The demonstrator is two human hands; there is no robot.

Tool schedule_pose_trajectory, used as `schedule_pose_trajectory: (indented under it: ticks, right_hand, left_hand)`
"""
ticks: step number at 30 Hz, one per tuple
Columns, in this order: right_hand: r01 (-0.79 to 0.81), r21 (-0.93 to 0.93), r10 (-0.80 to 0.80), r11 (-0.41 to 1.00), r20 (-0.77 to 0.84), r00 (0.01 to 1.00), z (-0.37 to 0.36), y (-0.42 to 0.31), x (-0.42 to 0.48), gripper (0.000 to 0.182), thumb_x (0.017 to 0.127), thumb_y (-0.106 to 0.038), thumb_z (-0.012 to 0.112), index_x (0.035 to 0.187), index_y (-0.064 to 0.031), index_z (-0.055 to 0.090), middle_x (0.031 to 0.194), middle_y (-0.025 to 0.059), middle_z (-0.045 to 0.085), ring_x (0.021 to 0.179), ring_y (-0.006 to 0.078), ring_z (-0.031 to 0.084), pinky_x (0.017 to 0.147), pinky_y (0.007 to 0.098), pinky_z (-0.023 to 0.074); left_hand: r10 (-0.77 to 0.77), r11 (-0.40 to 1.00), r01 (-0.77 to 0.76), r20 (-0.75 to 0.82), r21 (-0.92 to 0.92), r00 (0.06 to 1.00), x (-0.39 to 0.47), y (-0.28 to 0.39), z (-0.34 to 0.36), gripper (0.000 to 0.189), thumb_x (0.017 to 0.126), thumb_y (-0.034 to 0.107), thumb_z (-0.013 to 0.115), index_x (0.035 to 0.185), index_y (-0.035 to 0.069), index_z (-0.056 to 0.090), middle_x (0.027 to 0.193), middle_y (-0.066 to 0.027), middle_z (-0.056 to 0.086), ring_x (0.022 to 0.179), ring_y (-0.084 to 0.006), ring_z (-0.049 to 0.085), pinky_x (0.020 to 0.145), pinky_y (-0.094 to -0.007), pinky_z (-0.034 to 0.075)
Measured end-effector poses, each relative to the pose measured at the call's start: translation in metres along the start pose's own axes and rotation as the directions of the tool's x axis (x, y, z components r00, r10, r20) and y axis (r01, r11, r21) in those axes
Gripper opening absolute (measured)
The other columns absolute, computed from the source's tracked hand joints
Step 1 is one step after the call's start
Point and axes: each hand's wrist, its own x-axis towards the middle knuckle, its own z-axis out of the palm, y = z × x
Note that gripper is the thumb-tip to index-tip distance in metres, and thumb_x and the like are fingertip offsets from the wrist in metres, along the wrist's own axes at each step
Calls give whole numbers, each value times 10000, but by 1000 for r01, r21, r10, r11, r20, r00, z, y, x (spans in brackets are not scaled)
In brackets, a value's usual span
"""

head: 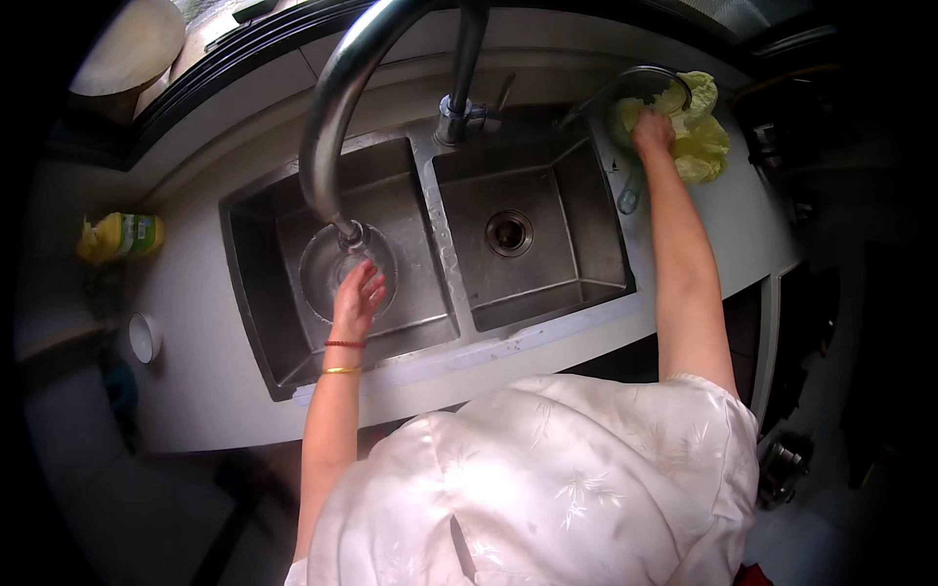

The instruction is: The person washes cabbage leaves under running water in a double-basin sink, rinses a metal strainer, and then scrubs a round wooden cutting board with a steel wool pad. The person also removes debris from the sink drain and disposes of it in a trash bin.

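Over the left sink basin (253, 293), my left hand (357, 302) holds nothing, its fingers slightly apart. Just beyond its fingertips is the nozzle of the curved faucet (322, 146). Below them, a round bowl (311, 282) sits in the basin, partly hidden by my hand and the spout. My right hand (652, 133) reaches to the counter right of the sink, its fingers curled on pale green cabbage leaves (700, 143). Beneath the leaves is a green, see-through container (620, 132), mostly covered. A pale green handle (629, 196) sticks out towards me.
The right basin (542, 220) has a drain (509, 233). A faucet base with lever (453, 121) stands behind the divider. A thin curved metal spout (670, 72) arches near the leaves. On the left counter are a yellow-green package (132, 234) and a white cup (145, 338).
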Motion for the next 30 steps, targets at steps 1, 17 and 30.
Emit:
schedule_pose_trajectory:
  ticks: [1, 17, 30]
  right_hand:
    - [48, 41, -43, 998, -119, 992, 2, -2, -3, 253, 784, -112, 474, 993, -84, 613, 1065, 100, 562, 1016, 298, 507, 832, 419, 440]
    - [197, 493, -496, 847, 603, 625, 199, -164, -231, 426, 778, -128, 508, 1195, -43, 484, 1236, 168, 471, 1087, 330, 496, 898, 407, 427]
    - [-44, 524, -202, 851, 402, 893, 167, -171, -235, 197, 745, -89, 515, 892, -65, 643, 959, 179, 593, 927, 363, 558, 793, 447, 453]
  left_hand:
    - [-6, 1000, 6, -15, -6, 1000, -1, 0, -3, 277, 866, 234, 553, 1095, 78, 556, 1071, -57, 560, 933, -202, 547, 790, -336, 449]
    - [-35, 999, 30, -197, -32, 980, -2, -18, -29, 259, 841, 208, 589, 1057, 72, 546, 1023, -68, 540, 877, -195, 557, 713, -310, 475]
    - [280, 871, 222, -816, 437, 506, 32, -43, -112, 642, 699, 214, 720, 1214, 4, 399, 1114, -189, 496, 904, -321, 551, 689, -400, 484]
